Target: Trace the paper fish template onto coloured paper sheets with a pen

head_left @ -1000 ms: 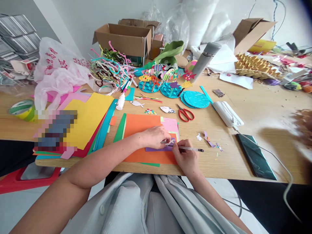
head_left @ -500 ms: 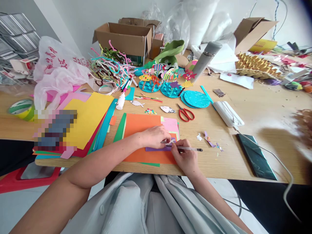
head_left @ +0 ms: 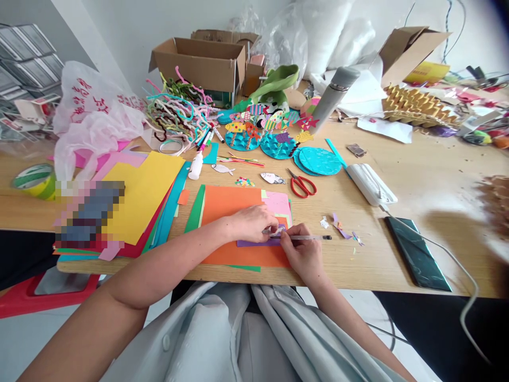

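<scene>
My right hand [head_left: 303, 253] grips a pen [head_left: 317, 237] with a clear barrel and dark end, held almost level and pointing left. Its tip is at a small white paper cutout [head_left: 279, 231] on a piece of purple paper [head_left: 250, 243]. The fingers of my left hand [head_left: 254, 220] are curled and pressed onto that cutout, covering part of it. Beneath both hands lies a stack of coloured sheets with an orange sheet [head_left: 233, 200] on top and a pink piece [head_left: 279, 204] at its upper right.
Red-handled scissors [head_left: 303, 187], two white paper fish, one a drawn fish [head_left: 272, 178], and confetti bits [head_left: 244, 182] lie beyond the stack. Coloured paper [head_left: 149, 185] is piled left. A power strip [head_left: 371, 184], a phone [head_left: 417, 254] with a cable and paper scraps [head_left: 340, 227] are right.
The pen has swung slightly, its rear end rising from a downward tilt to nearly level. My right hand has shifted a little upward; my left hand stays in place.
</scene>
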`<state>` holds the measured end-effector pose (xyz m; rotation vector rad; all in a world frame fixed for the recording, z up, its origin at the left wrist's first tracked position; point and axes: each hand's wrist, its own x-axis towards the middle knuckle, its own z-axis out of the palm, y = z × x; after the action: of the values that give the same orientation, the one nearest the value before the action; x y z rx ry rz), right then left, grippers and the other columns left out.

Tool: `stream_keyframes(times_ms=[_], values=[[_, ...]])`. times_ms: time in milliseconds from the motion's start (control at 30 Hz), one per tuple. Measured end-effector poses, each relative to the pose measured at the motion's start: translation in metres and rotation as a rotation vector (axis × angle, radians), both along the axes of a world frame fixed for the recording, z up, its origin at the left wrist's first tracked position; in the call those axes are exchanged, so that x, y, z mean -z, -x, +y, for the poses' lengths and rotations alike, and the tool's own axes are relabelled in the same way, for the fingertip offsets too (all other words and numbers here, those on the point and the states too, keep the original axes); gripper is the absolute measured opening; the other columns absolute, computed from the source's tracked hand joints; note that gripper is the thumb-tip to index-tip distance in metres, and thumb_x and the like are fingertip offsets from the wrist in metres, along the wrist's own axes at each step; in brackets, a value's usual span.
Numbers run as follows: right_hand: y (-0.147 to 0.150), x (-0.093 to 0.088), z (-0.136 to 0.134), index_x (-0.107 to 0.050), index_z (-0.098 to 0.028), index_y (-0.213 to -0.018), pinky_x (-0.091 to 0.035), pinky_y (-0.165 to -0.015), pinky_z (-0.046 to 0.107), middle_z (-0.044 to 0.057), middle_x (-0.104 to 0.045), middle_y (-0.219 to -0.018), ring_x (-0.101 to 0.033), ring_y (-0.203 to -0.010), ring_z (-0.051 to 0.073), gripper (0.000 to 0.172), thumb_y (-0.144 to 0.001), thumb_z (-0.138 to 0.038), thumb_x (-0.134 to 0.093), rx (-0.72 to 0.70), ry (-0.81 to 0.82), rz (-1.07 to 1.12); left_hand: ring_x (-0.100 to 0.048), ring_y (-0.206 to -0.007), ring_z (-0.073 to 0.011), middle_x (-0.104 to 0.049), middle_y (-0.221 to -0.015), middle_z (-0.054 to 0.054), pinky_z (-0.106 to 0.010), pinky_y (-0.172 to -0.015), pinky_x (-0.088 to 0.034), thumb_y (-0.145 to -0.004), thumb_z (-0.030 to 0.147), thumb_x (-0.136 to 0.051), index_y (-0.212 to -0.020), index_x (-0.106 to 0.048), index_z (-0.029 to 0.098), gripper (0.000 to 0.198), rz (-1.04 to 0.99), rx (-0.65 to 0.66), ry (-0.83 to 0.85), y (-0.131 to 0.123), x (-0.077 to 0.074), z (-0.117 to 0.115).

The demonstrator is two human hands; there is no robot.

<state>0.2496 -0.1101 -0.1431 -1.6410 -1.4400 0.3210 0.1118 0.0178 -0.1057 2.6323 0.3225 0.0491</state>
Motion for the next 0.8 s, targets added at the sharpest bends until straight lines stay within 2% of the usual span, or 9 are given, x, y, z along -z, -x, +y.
stream_keyframes(times_ms=[333, 800], values=[[0.0002, 0.0025, -0.0014, -0.047, -0.022, -0.069, -0.034, -0.043, 0.021, -0.006, -0.05, -0.053, -0.045, -0.044, 0.009, 0.019, -0.085, -0.028, -0.056, 0.028, -0.017, -0.02, -0.057, -0.088, -0.0198, -0.067, -0.084, -0.004, -0.027, -0.077, -0.041, -0.08, 0.022, -0.061, -0.082, -0.068, 0.02, 0.008, 0.063, -0.034, -0.001, -0.0019, -0.0061, -0.0034], [0.0003, 0.002, -0.0026, -0.047, -0.022, -0.069, -0.035, -0.045, 0.022, -0.005, -0.051, -0.054, -0.046, -0.045, 0.01, 0.022, -0.086, -0.034, -0.054, 0.039, 0.001, -0.031, -0.055, -0.09, -0.021, -0.067, -0.086, -0.004, -0.028, -0.075, -0.04, -0.077, 0.019, -0.061, -0.082, -0.068, 0.02, 0.008, 0.068, -0.041, -0.017, -0.0007, -0.0066, -0.0045]])
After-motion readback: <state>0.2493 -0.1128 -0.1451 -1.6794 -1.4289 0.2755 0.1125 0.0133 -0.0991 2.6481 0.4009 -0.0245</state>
